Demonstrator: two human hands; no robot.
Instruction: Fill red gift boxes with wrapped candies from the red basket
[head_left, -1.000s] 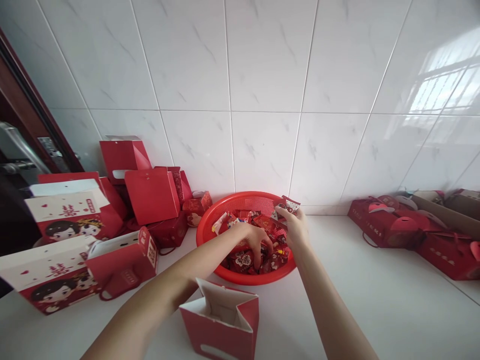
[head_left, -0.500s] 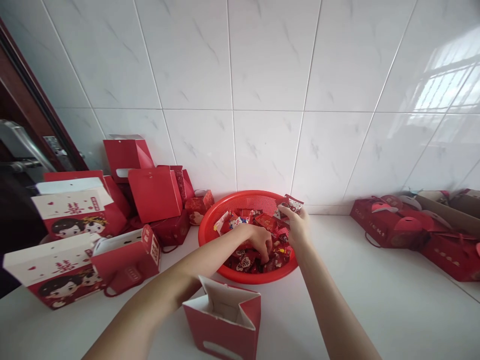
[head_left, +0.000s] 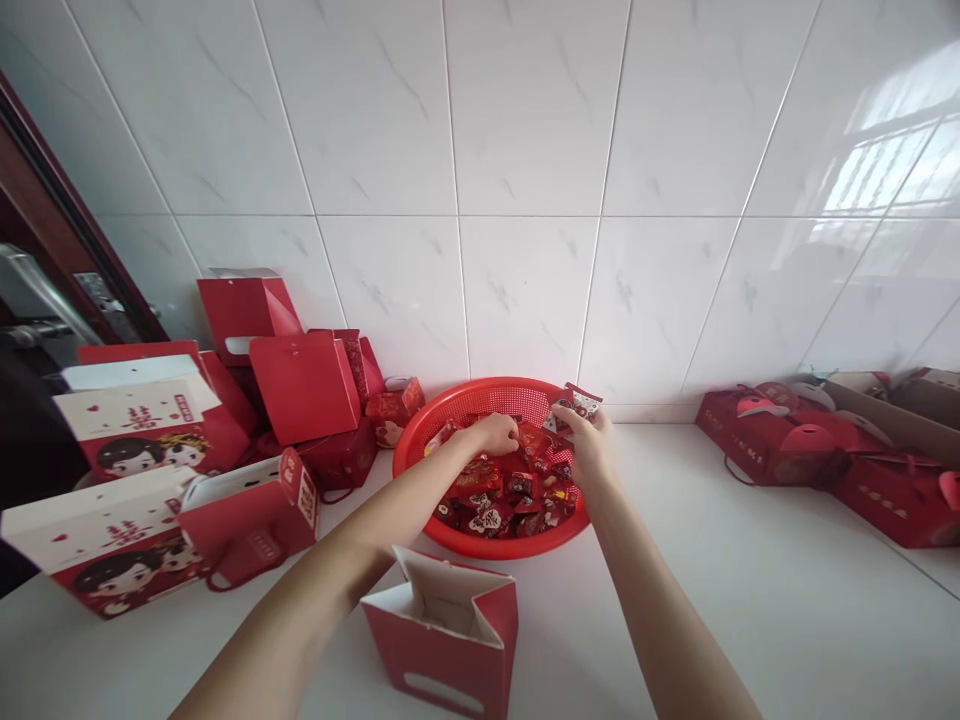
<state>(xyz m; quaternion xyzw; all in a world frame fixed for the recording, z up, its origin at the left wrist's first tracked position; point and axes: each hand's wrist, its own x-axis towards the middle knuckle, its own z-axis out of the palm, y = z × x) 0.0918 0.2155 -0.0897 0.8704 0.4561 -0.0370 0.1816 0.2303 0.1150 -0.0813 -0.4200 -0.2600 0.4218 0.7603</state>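
A red plastic basket [head_left: 491, 550] holds many wrapped candies [head_left: 487, 490] in red, brown and gold. My left hand [head_left: 495, 435] is over the back part of the basket, its fingers curled closed against the candies; whatever is in them is hidden. At the basket's right rim, my right hand [head_left: 596, 445] grips a few candy packets [head_left: 577, 402], one white and dark red with a printed pattern. In front of the basket stands a red paper gift box [head_left: 442, 640], its top open and its inside pale.
Several red and white gift boxes [head_left: 135, 430] crowd the left side, some stacked. More red boxes with handles [head_left: 757, 440] and an open carton [head_left: 885, 410] sit at the right. A tiled wall [head_left: 532, 300] rises behind the white counter [head_left: 660, 560].
My left hand has lifted from the front of the candies and moved toward the back of the basket. My right hand still grips its candy packets, nearly in place.
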